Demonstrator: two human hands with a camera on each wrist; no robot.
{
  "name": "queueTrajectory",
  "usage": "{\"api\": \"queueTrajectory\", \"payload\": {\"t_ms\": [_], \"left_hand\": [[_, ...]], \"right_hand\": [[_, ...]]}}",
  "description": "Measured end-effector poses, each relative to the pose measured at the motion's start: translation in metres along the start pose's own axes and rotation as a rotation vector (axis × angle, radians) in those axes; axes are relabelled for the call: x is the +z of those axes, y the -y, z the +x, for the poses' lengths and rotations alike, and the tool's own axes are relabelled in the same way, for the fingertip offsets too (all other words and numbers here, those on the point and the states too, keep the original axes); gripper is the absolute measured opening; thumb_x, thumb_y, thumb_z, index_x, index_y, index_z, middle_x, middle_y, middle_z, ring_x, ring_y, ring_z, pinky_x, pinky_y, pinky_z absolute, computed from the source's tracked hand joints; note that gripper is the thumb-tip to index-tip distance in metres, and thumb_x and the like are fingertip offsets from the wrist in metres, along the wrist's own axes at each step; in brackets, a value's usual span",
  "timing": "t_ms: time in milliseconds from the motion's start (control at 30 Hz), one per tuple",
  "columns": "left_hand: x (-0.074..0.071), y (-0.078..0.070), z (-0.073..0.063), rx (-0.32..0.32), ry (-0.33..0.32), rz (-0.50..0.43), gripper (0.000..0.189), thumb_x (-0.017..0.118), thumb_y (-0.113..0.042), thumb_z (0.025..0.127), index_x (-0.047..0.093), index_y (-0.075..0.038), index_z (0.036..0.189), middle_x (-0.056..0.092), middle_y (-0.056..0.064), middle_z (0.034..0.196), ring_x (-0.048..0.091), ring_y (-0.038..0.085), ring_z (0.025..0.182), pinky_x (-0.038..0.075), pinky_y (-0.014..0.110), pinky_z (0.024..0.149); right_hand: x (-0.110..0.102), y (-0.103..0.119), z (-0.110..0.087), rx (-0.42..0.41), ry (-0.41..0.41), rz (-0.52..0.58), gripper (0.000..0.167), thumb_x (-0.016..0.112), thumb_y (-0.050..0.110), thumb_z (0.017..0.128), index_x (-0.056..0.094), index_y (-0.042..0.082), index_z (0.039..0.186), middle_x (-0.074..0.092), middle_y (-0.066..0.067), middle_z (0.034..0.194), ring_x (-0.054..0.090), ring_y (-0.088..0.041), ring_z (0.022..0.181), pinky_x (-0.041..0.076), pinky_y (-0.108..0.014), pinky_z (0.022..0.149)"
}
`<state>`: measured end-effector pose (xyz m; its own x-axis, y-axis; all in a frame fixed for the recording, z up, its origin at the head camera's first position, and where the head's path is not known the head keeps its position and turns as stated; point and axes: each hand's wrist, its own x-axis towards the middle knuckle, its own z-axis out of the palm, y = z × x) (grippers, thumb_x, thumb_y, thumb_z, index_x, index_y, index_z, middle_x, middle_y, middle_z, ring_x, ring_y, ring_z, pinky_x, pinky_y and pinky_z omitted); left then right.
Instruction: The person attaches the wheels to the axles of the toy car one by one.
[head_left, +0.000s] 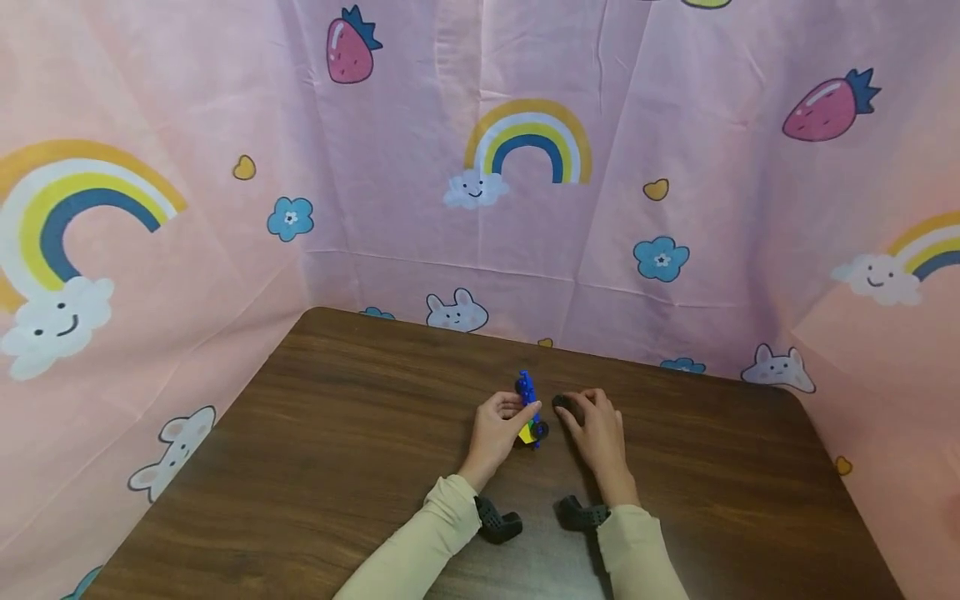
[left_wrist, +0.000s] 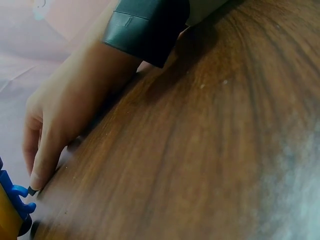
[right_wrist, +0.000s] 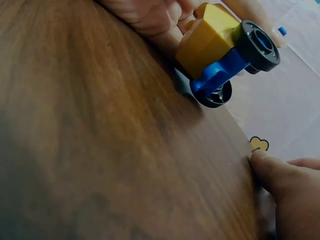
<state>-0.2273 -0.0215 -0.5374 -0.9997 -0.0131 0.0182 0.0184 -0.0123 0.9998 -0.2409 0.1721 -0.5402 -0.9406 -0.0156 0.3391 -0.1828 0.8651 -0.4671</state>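
Observation:
My left hand point(head_left: 495, 432) grips a toy vehicle point(head_left: 527, 392) just above the table. In the right wrist view, the toy point(right_wrist: 207, 42) shows a yellow body, a blue axle part and black wheels point(right_wrist: 257, 47); fingers cover part of it. Close by on the right, my right hand point(head_left: 600, 429) pinches a small black piece point(head_left: 558, 401) that looks like a wheel. The left wrist view catches only a dark bit of this piece point(left_wrist: 32, 191) under the right fingertips, beside the toy's blue hooks point(left_wrist: 21, 200). A gap separates piece and toy in the head view.
Both hands work over a brown wood-grain table point(head_left: 360, 400). Patterned pink cloth point(head_left: 405, 208) hangs behind it and along the sides. Black wrist devices point(head_left: 498, 521) sit at both cuffs, low over the tabletop.

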Motion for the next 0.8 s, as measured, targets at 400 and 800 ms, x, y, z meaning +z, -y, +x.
{"api": "queueTrajectory", "payload": {"t_ms": [400,800], "left_hand": [[0.0016,-0.0019,0.0004,0.001,-0.010,0.018,0.046,0.081,-0.043,0.091,0.069,-0.006,0.115,0.074,0.009,0.112,0.068,0.016,0.096,0.058,0.026,0.085],[0.0010,0.0008,-0.0015,0.003,0.014,-0.005,0.043,0.081,-0.040,0.091,0.070,-0.005,0.114,0.074,0.011,0.109,0.068,0.015,0.094,0.057,0.024,0.081]], "right_hand": [[-0.0035,-0.0045,-0.0018,0.042,-0.054,0.171,0.033,0.075,0.027,0.098,0.073,0.008,0.124,0.073,-0.010,0.105,0.058,-0.018,0.078,0.045,-0.035,0.075],[-0.0026,-0.0058,-0.0053,0.004,-0.137,0.316,0.031,0.078,0.018,0.094,0.074,0.005,0.121,0.075,-0.010,0.100,0.063,-0.012,0.074,0.051,-0.023,0.067]]}}
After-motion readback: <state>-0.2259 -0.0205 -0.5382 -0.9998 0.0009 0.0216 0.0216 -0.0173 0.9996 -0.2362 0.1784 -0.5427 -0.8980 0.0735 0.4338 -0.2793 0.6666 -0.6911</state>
